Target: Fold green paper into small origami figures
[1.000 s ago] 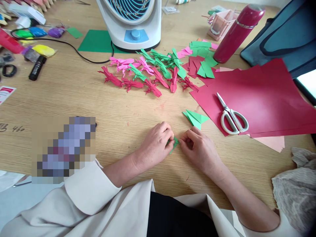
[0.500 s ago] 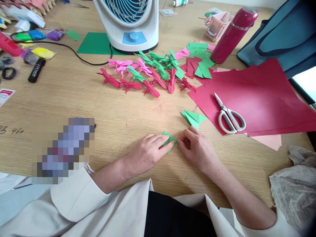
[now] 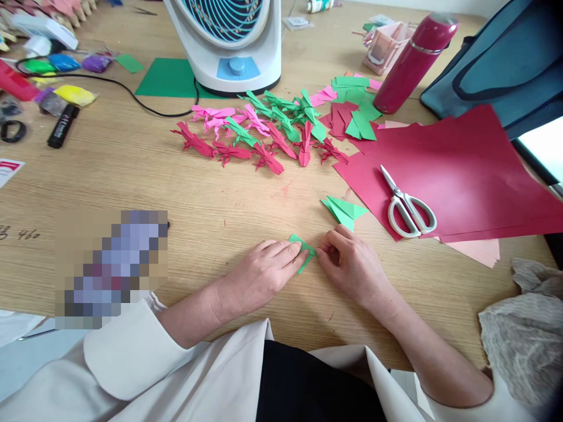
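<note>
A small folded piece of green paper point(image 3: 299, 240) lies low at the table's front, between my two hands. My left hand point(image 3: 257, 271) covers part of it, its fingertips pressed down on the paper and holding it. At the paper's right-hand point, my right hand point(image 3: 352, 264) is closed, thumb and forefinger pinching the tip. Just beyond the right hand's knuckles rests a second green piece point(image 3: 343, 211), folded into a pointed, winged shape. The undersides of my fingers are hidden.
White-handled scissors point(image 3: 409, 205) lie on large red sheets point(image 3: 466, 170) at right. Several folded paper figures point(image 3: 268, 126) in red, pink and green sit before a fan point(image 3: 237, 67). A red flask point(image 3: 416, 64) stands behind; a blurred-out object point(image 3: 116, 264) lies at left.
My left fingers have shifted slightly on the green paper. My right hand keeps its pinch, and the view has drifted a little.
</note>
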Demonstrator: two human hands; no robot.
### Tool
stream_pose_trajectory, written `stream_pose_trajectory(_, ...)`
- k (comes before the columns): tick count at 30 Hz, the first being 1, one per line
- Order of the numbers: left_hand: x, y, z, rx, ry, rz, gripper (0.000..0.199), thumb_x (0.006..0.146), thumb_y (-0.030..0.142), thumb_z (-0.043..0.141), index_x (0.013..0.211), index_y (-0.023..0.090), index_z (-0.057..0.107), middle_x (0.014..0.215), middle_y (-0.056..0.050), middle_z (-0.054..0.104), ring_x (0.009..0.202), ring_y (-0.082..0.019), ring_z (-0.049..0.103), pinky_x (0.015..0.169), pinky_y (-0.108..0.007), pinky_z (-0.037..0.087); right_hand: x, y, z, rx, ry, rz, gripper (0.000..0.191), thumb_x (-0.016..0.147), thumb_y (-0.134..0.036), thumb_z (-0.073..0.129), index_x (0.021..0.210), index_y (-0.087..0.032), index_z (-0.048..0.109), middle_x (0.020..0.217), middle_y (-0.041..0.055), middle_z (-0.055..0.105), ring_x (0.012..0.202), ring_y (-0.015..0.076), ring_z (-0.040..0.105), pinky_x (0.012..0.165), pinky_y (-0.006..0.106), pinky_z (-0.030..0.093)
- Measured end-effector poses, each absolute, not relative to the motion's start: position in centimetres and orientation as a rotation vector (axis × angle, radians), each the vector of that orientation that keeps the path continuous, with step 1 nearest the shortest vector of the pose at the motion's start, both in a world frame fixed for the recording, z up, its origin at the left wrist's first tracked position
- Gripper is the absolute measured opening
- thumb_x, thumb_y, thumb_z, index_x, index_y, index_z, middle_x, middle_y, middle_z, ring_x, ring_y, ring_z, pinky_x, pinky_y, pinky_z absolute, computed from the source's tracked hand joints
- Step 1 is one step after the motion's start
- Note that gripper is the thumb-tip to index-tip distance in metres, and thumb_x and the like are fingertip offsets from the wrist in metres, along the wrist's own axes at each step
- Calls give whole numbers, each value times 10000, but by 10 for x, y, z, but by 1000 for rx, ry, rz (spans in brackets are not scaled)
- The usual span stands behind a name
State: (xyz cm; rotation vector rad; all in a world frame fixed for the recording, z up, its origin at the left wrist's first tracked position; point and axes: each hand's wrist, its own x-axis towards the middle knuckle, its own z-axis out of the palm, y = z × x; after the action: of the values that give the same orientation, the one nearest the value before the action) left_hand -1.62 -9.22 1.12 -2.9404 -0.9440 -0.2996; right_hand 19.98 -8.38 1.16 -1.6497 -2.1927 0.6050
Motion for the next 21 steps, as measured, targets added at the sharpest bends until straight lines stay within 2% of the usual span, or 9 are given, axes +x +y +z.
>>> stream_pose_trajectory(9, -15, -94, 13, -2909, -887, -205, 352, 981, 107, 422, 1298, 121, 573, 1352, -84, 606, 1186, -228, 567, 944, -356, 482, 201, -83, 12, -1618, -2215, 586, 160, 844, -197, 556, 713, -203, 462, 770, 0, 498, 645, 132, 475, 608, 272, 353)
stream_pose_trajectory(13, -15, -94, 13, -2910, -850, -187, 360, 976, 95, 418, 1307, 116, 561, 1332, -80, 620, 1189, -223, 562, 929, -347, 483, 206, -90, 14, -1514, -2159, 615, 31, 904, -186, 526, 877, -185, 542, 843, 15, 530, 661, 123, 506, 632, 259, 406)
stream_pose_trajectory(16, -14, -93, 15, -2915, -863, -186, 362, 977, 88, 406, 1309, 102, 550, 1316, -93, 624, 1185, -222, 567, 913, -346, 489, 208, -101, 12, -1432, -2306, 425, 168, 972, -183, 455, 1047, -174, 605, 935, 56, 555, 757, 147, 541, 698, 274, 433)
stream_pose_trajectory(21, -14, -93, 14, -2932, -896, -184, 339, 982, 116, 422, 1298, 103, 546, 1270, -105, 639, 1168, -223, 580, 903, -343, 492, 203, -117, 10, -1311, -2634, -100, 300, 972, -130, 447, 1221, -149, 611, 866, 65, 587, 745, 191, 508, 676, 325, 401)
